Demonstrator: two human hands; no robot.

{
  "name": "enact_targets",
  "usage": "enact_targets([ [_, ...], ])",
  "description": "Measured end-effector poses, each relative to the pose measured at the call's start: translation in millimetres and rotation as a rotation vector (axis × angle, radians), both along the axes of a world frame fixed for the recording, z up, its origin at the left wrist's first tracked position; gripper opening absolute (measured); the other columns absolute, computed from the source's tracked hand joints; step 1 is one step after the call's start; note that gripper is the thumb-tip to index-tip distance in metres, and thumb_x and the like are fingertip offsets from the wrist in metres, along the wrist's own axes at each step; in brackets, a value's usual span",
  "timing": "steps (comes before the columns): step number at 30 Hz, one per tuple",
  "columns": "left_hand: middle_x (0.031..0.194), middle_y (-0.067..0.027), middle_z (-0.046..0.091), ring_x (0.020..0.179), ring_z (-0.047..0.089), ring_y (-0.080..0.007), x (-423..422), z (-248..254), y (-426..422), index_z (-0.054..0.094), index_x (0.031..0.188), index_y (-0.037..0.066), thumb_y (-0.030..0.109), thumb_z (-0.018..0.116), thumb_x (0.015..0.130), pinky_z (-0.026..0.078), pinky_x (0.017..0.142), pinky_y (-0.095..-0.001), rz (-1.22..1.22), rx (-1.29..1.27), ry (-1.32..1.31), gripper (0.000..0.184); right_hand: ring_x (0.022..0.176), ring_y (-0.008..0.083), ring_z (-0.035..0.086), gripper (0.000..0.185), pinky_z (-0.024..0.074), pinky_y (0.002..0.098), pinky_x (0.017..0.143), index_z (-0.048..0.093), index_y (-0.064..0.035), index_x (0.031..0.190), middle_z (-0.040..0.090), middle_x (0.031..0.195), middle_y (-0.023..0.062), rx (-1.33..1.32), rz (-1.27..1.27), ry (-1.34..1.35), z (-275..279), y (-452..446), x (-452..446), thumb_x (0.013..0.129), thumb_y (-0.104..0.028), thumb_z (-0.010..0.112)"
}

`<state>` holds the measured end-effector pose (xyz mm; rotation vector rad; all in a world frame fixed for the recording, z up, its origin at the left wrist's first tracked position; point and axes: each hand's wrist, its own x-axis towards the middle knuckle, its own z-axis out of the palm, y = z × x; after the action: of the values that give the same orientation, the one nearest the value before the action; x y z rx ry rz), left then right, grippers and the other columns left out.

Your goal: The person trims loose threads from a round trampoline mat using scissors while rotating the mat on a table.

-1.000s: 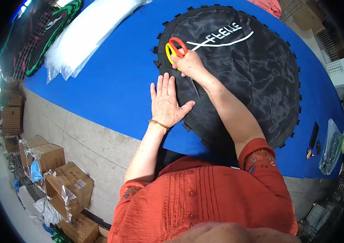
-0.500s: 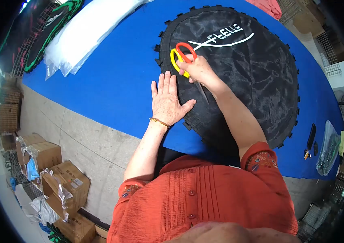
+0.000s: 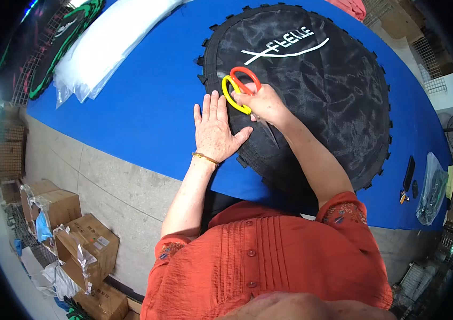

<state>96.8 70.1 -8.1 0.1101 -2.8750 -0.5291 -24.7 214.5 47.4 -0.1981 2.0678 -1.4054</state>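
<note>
A round black mesh mat [image 3: 317, 106] with white lettering and small black tabs around its rim lies on the blue table [image 3: 146, 101]. My left hand [image 3: 216, 130] rests flat on the mat's left edge, fingers stretched and thumb apart. Just to its right, my right hand [image 3: 267, 105] holds a pair of scissors [image 3: 246, 73] by its red and yellow handles. The metal blades point down toward the near side, over the mat's left part. Whether the blade tips touch the mesh I cannot tell.
Clear plastic bags [image 3: 103, 50] lie at the table's far left, beside a black mat with green trim [image 3: 66, 45]. On the right are a plastic-wrapped packet [image 3: 432, 189] and a dark narrow object [image 3: 409, 169]. Cardboard boxes [image 3: 90, 240] stand on the floor at left.
My right hand and the scissors have moved slightly toward me across the mat. My left hand stays flat at the edge; the whole view has shifted a little.
</note>
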Motion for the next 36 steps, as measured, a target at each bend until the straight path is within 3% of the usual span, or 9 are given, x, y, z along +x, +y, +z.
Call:
enact_targets([
  [8,0.174,-0.0261,0.033,0.164,0.025,-0.0421,0.1,-10.7,-2.9,0.036,0.164,-0.005,0.039,0.059,0.095,0.014,0.133,-0.0608,-0.021,-0.05,0.011,0.086,0.057,0.0101,0.063,0.028,0.0526,0.0284,0.053,0.077,-0.0007,0.111,0.068,0.075,0.0036,-0.026,0.04,0.042,-5.2,29.8,27.5,0.103,-0.027,0.074],
  [21,0.174,-0.0242,0.034,0.165,0.025,-0.0407,-0.4,-15.8,-7.5,0.04,0.164,0.0,0.022,0.051,0.101,0.013,0.134,-0.0593,-0.031,0.027,0.014,0.068,0.053,0.0137,0.065,0.033,0.0544,0.031,0.053,0.077,0.0002,0.111,0.067,0.069,0.0067,0.026,-0.004,0.058,2.4,31.8,56.6,0.1,-0.03,0.073],
  [26,0.173,-0.0245,0.035,0.164,0.026,-0.0412,0.4,-15.4,-6.5,0.04,0.163,-0.001,0.021,0.052,0.1,0.015,0.133,-0.0602,-0.022,0.009,0.025,0.068,0.089,0.0403,0.077,0.037,0.0584,0.0468,0.082,0.078,0.0013,0.107,0.077,0.09,0.025,0.086,-0.034,0.233,-15.3,22.9,46.2,0.096,-0.034,0.074],
  [29,0.173,-0.0246,0.036,0.164,0.027,-0.0413,-2.8,-17.1,-5.7,0.04,0.162,-0.001,0.022,0.052,0.1,0.016,0.133,-0.0599,-0.012,-0.013,0.028,0.068,0.089,0.039,0.077,0.036,0.0585,0.0463,0.082,0.078,0.0001,0.107,0.077,0.09,0.0241,0.082,-0.037,0.238,-19.7,28.7,46.3,0.096,-0.034,0.075],
  [30,0.173,-0.0246,0.036,0.164,0.027,-0.0413,-2.9,-17.8,-5.5,0.041,0.162,-0.001,0.022,0.052,0.1,0.016,0.133,-0.0598,-0.01,-0.018,0.033,0.068,0.063,0.0095,0.064,0.031,0.0541,0.0279,0.056,0.079,-0.0034,0.115,0.068,0.078,0.0016,0.091,-0.028,0.26,-20.6,32.9,44.4,0.102,-0.031,0.074],
  [31,0.173,-0.0246,0.036,0.164,0.027,-0.0413,-1.9,-18.4,-5.1,0.041,0.162,-0.001,0.022,0.052,0.099,0.017,0.133,-0.0596,-0.009,-0.022,0.036,0.067,0.062,0.0082,0.063,0.03,0.0524,0.0266,0.055,0.078,-0.0038,0.115,0.067,0.079,0.0,0.074,-0.079,0.251,-20.3,37.0,43.3,0.103,-0.031,0.073],
  [33,0.173,-0.0242,0.036,0.164,0.027,-0.041,-1.0,-17.0,-4.9,0.041,0.162,-0.001,0.022,0.052,0.099,0.017,0.133,-0.059,-0.004,-0.025,0.038,0.067,0.067,0.0181,0.072,0.032,0.0571,0.0342,0.061,0.078,-0.0009,0.109,0.072,0.077,0.0093,0.0,-0.17,0.096,-5.5,52.1,41.4,0.1,-0.031,0.074],
  [34,0.173,-0.0241,0.036,0.164,0.027,-0.0409,-1.2,-16.3,-4.7,0.041,0.162,-0.001,0.021,0.052,0.099,0.017,0.133,-0.0589,-0.003,-0.026,0.034,0.067,0.064,0.0103,0.066,0.029,0.0546,0.0288,0.057,0.079,-0.0017,0.111,0.067,0.075,0.0027,-0.015,-0.184,0.113,-6.2,59.6,39.5,0.102,-0.029,0.072],
  [36,0.173,-0.0238,0.036,0.164,0.027,-0.0406,-2.0,-15.5,-4.1,0.042,0.162,-0.001,0.023,0.053,0.1,0.017,0.133,-0.0587,-0.002,-0.028,0.028,0.067,0.062,0.011,0.065,0.029,0.0543,0.0289,0.056,0.079,-0.0013,0.11,0.067,0.076,0.003,0.002,-0.189,0.073,-2.8,69.7,36.2,0.102,-0.028,0.072],
])
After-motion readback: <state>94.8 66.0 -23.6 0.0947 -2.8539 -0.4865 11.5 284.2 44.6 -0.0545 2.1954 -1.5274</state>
